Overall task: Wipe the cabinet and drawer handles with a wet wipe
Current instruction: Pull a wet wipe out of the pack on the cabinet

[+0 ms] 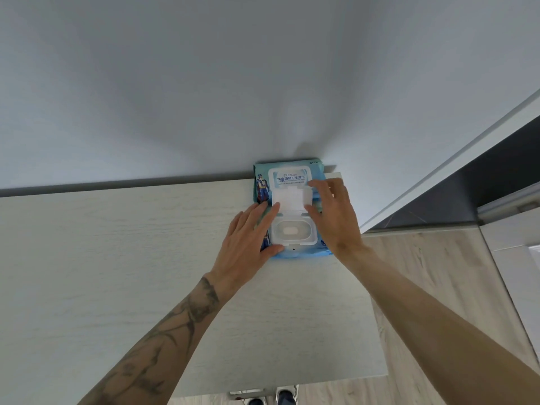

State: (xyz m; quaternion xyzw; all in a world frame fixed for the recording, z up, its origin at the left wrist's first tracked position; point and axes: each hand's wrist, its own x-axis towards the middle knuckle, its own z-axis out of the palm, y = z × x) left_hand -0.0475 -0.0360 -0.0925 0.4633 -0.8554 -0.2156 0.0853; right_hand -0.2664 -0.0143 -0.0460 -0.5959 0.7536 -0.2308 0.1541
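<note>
The pale tabletop [117, 273] fills lower left. At its far edge, centre frame, the blue wet-wipe pack [317, 168] lies long axis up-frame, labelled "99.9%" and "75度酒精卫生湿巾". The left hand [248, 238] presses its left side, fingers straight, together. The right hand [333, 217] pinches the open flip lid [290, 200].

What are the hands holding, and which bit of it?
The right hand pinches the open white plastic flip lid by its right edge. The left hand holds nothing; its flat fingers press the left side of the blue soft wet-wipe pack.
</note>
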